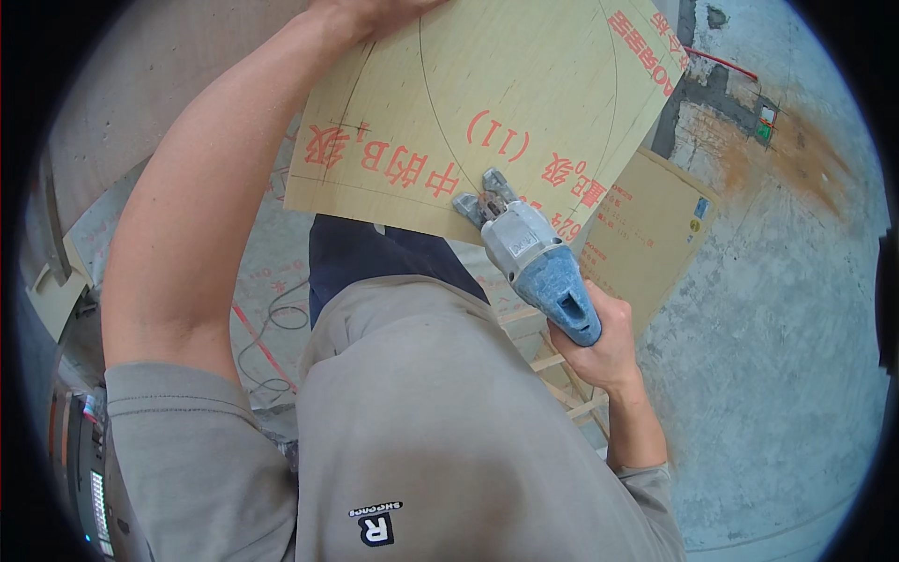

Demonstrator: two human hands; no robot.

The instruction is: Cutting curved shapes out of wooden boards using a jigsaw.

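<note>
My right hand is closed around the rear handle of a blue and silver jigsaw. The jigsaw's forked metal shoe rests on a pale plywood sheet, near its close edge. Curved pencil lines run across the plywood, and red printing covers parts of it. At the top edge of the picture my left hand lies on or against the far left part of the sheet; its fingers are mostly cut off by the picture's edge. The saw blade cannot be made out clearly.
Beyond the plywood's right side a second brown board lies lower down. A wooden frame shows under my right arm. A thin cable loops on the floor at left. Grey concrete floor spreads to the right, with a red rod.
</note>
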